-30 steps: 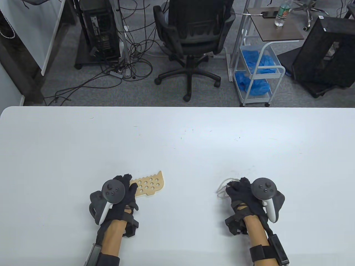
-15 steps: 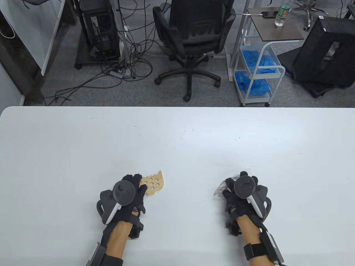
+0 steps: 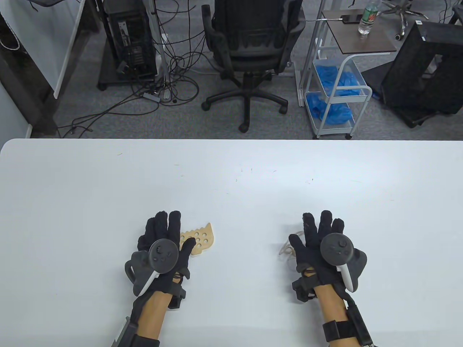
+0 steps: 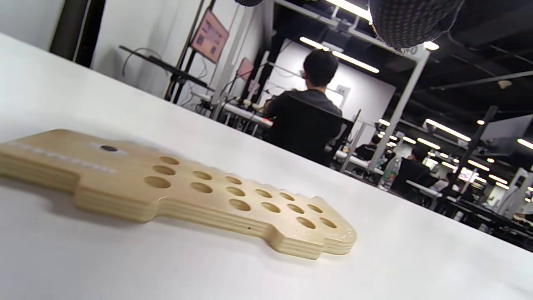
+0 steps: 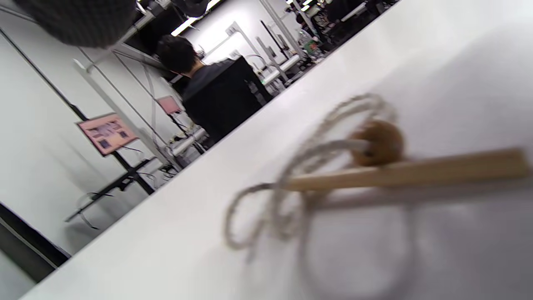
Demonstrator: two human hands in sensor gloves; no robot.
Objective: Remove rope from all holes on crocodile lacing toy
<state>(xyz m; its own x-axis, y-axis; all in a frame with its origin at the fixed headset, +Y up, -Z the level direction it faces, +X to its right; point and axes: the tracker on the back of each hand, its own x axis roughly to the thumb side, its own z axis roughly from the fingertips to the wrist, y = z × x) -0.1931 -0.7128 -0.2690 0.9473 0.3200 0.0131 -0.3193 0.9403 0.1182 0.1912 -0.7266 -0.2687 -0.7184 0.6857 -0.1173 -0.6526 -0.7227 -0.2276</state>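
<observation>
The wooden crocodile lacing toy (image 3: 200, 240) lies flat on the white table (image 3: 231, 173), partly under my left hand (image 3: 164, 236). In the left wrist view the toy (image 4: 200, 196) shows its holes with no rope in them. My left hand is open, fingers spread flat above the toy. The white rope (image 3: 285, 249) lies in loops on the table beside and under my right hand (image 3: 318, 235), which is open with fingers spread. In the right wrist view the rope (image 5: 300, 175) lies loose with a wooden stick (image 5: 408, 171) and a wooden bead (image 5: 377, 143).
An office chair (image 3: 253, 54), a white cart (image 3: 336, 86) with blue bags and cables on the floor stand beyond the table's far edge. Small specks mark the table's middle.
Both hands have opened and spread their fingers. The left hand let go of the toy, and the right hand let go of the rope, which now lies on the table.
</observation>
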